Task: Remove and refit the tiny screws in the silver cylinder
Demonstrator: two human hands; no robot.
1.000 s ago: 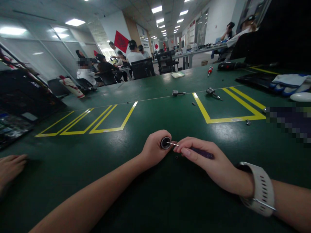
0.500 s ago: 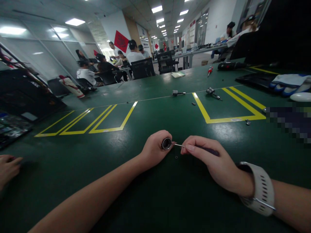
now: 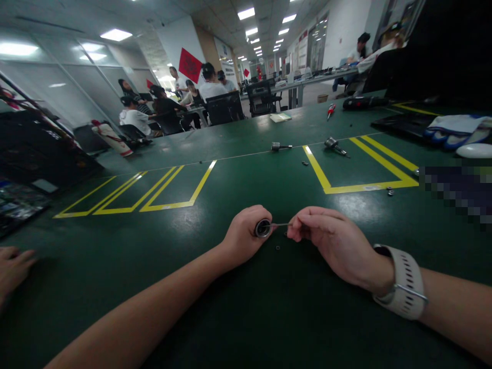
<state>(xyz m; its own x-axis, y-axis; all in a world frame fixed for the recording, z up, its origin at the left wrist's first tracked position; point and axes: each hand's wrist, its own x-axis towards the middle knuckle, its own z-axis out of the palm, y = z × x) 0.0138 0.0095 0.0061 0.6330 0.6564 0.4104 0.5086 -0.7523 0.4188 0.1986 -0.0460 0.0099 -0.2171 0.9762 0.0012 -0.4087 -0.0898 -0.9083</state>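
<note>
My left hand (image 3: 243, 234) rests on the green table (image 3: 215, 287) and grips a small round metal cylinder (image 3: 263, 228), its open end turned toward my right hand. My right hand (image 3: 331, 241) is closed around a thin screwdriver; only the metal shaft (image 3: 280, 224) shows, and its tip reaches into the cylinder's opening. A tiny dark screw (image 3: 277, 248) lies on the table just below the shaft.
Yellow tape boxes (image 3: 326, 180) mark the table. Metal parts (image 3: 280, 147), (image 3: 335, 145), a red screwdriver (image 3: 330, 110), gloves (image 3: 457, 129) and a nut (image 3: 390, 191) lie farther off. Another person's hand (image 3: 11, 266) rests at the left edge. People sit at desks behind.
My right hand has rolled over and pulled back slightly, hiding the dark handle that showed earlier. The other person's hand at the left has drawn back.
</note>
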